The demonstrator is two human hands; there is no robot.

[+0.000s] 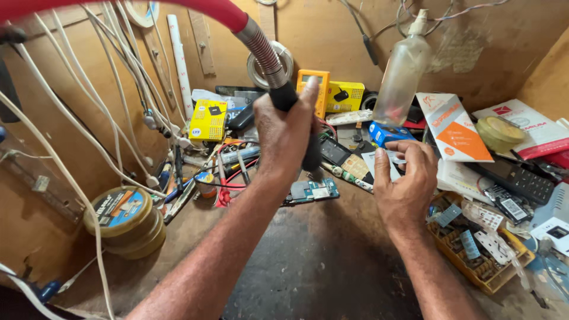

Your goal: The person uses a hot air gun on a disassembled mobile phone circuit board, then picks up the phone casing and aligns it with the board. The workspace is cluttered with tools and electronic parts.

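L hand (pixel 283 131) fisted round hot-air handle (pixel 296 127); R hand (pixel 406 181) pinching small clear piece (pixel 396 157)

- The black hot-air tool (pixel 296 118) stands almost straight up, tip down, with a silver bendy hose on top.
- A small clear plastic piece (pixel 396 157) sits just beside it.

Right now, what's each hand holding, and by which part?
Left hand: wrapped around the black handle of the hot-air tool, just below its metal hose. Right hand: pinching a small clear piece at its fingertips; what it is cannot be told.
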